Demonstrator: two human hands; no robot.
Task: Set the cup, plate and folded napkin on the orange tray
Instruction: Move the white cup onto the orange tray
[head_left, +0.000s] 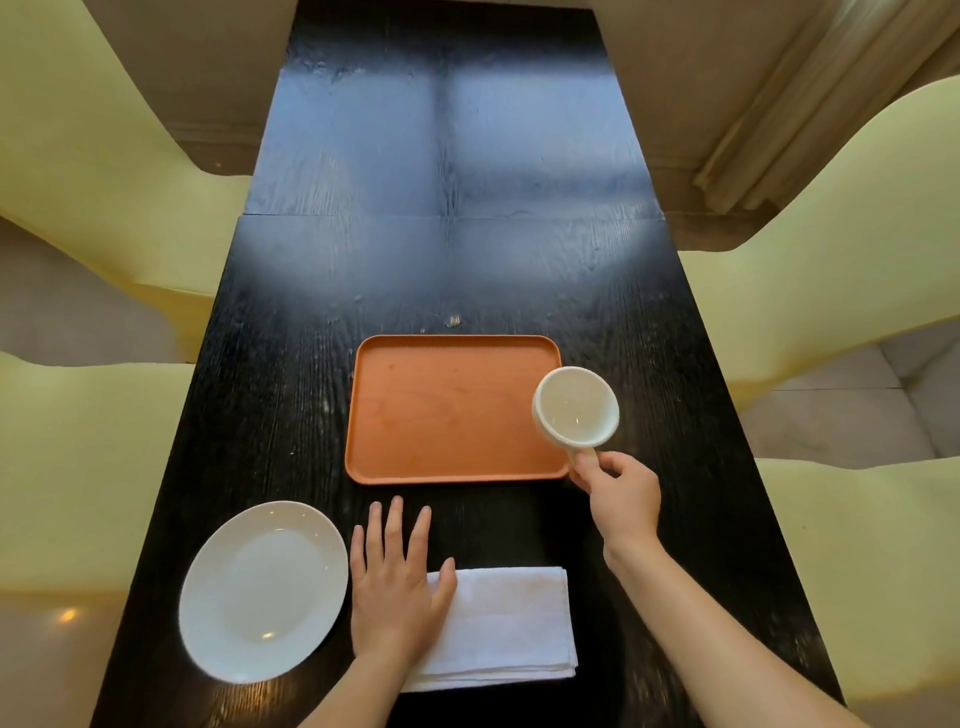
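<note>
I'm at a dining table (447, 249), long and dark wood, with pale yellow chairs (88, 171) along both sides.

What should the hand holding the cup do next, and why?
Probably carry the cup a little left and set it down inside the tray. The right hand holds it by the handle, and it overlaps the tray's right rim rather than sitting clearly inside. The tray is bare, while the plate and napkin lie on the table, the left hand resting on the napkin's edge.
</note>
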